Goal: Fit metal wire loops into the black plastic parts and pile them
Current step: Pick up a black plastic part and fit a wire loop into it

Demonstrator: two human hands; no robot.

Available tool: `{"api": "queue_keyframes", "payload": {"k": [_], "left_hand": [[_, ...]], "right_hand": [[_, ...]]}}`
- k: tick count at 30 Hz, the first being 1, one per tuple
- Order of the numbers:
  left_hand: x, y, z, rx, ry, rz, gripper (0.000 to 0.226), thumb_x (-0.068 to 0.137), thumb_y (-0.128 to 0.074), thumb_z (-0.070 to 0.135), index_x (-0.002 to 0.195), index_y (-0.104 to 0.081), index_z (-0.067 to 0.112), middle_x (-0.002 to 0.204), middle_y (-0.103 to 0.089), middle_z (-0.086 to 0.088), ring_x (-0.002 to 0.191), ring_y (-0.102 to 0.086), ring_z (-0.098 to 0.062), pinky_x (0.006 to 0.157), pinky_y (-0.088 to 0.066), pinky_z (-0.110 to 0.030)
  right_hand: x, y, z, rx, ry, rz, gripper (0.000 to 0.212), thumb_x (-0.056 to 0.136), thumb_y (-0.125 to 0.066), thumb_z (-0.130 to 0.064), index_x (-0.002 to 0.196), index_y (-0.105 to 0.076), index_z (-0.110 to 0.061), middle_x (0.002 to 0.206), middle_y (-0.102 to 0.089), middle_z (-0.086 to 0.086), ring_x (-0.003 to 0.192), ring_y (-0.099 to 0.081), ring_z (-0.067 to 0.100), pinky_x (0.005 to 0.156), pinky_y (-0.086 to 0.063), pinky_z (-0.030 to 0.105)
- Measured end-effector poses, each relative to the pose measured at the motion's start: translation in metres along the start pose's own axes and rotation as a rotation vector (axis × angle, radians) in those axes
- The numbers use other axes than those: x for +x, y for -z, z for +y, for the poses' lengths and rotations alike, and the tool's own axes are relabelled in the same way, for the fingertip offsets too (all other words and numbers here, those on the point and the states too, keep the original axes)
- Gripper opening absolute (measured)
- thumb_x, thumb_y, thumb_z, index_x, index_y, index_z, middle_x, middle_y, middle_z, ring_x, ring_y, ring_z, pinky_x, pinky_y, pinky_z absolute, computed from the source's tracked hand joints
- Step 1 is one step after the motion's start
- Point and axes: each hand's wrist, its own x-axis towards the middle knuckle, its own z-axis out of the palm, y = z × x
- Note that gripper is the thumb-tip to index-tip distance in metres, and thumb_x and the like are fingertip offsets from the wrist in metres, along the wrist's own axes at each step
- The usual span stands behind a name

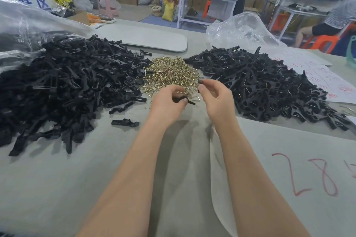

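A heap of brass-coloured wire loops [170,72] lies in the middle of the table. Left of it spreads a big pile of bare black plastic parts [63,82]. On the right sits a pile of black parts with wires fitted [260,84]. My left hand [168,100] grips one black plastic part [189,101] just in front of the wire heap. My right hand [215,96] hovers beside it with thumb and forefinger held close together near the heap's edge; whether they pinch a wire is too small to tell.
Two loose black parts [125,122] lie near my left forearm. Clear plastic bags [238,31] sit behind both piles, and a grey board [146,37] lies at the back. Paper with red writing [308,175] covers the table's right side. A seated person [331,23] is at far right.
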Motion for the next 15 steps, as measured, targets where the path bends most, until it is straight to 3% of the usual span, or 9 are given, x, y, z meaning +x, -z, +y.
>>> {"api": "queue_keyframes", "payload": {"k": [2, 4, 7, 9, 11, 13, 15], "left_hand": [[0.0004, -0.0007, 0.0004, -0.084, 0.013, -0.011, 0.034, 0.086, -0.066, 0.01, 0.118, -0.058, 0.016, 0.094, -0.066, -0.002, 0.085, -0.061, -0.017, 0.08, -0.048, -0.028], [0.001, -0.0016, 0.0012, -0.204, 0.032, 0.003, 0.039, 0.086, -0.066, 0.007, 0.122, -0.053, 0.015, 0.092, -0.063, -0.004, 0.081, -0.059, -0.016, 0.075, -0.049, -0.027], [0.0027, 0.0005, 0.0003, -0.384, 0.1, 0.052, 0.045, 0.086, -0.066, 0.008, 0.126, -0.048, 0.016, 0.094, -0.062, -0.004, 0.076, -0.055, -0.011, 0.065, -0.043, -0.021], [0.004, 0.0024, -0.0009, -0.469, 0.151, 0.073, 0.044, 0.087, -0.066, 0.01, 0.127, -0.049, 0.018, 0.103, -0.063, -0.002, 0.083, -0.057, -0.012, 0.07, -0.043, -0.022], [0.0048, 0.0022, -0.0009, -0.497, 0.159, 0.062, 0.037, 0.089, -0.063, 0.01, 0.124, -0.052, 0.017, 0.11, -0.063, -0.003, 0.085, -0.058, -0.013, 0.071, -0.044, -0.021], [0.0051, 0.0006, -0.0002, -0.492, 0.133, 0.047, 0.03, 0.09, -0.06, 0.007, 0.12, -0.056, 0.014, 0.11, -0.064, -0.005, 0.084, -0.059, -0.013, 0.069, -0.048, -0.021], [0.0056, -0.0004, -0.0003, -0.477, 0.112, 0.045, 0.028, 0.09, -0.06, 0.004, 0.118, -0.059, 0.009, 0.107, -0.066, -0.008, 0.091, -0.06, -0.016, 0.082, -0.053, -0.031]], "right_hand": [[-0.0009, -0.0003, -0.0014, 0.009, 0.014, -0.047, 0.015, 0.092, -0.058, -0.007, 0.105, -0.064, -0.013, 0.087, -0.064, -0.009, 0.077, -0.06, -0.008, 0.074, -0.046, 0.009], [-0.003, -0.0035, -0.0029, 0.018, -0.013, -0.116, 0.019, 0.092, -0.057, -0.004, 0.109, -0.064, -0.008, 0.086, -0.066, -0.001, 0.072, -0.061, -0.007, 0.069, -0.047, 0.01], [-0.0042, -0.0071, -0.0059, 0.064, -0.052, -0.168, 0.03, 0.091, -0.055, 0.002, 0.121, -0.057, 0.004, 0.103, -0.065, 0.017, 0.086, -0.062, 0.014, 0.083, -0.053, 0.028], [-0.0048, -0.0077, -0.0089, 0.102, -0.063, -0.217, 0.031, 0.092, -0.052, 0.005, 0.122, -0.055, 0.005, 0.11, -0.063, 0.028, 0.09, -0.058, 0.023, 0.09, -0.051, 0.042], [-0.005, -0.0069, -0.0098, 0.112, -0.06, -0.242, 0.027, 0.092, -0.05, 0.007, 0.119, -0.057, 0.005, 0.109, -0.062, 0.033, 0.088, -0.056, 0.025, 0.092, -0.048, 0.047], [-0.0051, -0.0061, -0.0093, 0.1, -0.055, -0.204, 0.029, 0.092, -0.051, 0.005, 0.12, -0.057, 0.003, 0.1, -0.066, 0.023, 0.085, -0.057, 0.021, 0.09, -0.05, 0.041], [-0.0041, -0.006, -0.0073, 0.083, -0.05, -0.156, 0.031, 0.091, -0.054, 0.003, 0.122, -0.055, 0.001, 0.092, -0.063, 0.008, 0.085, -0.059, 0.016, 0.086, -0.052, 0.03]]}}
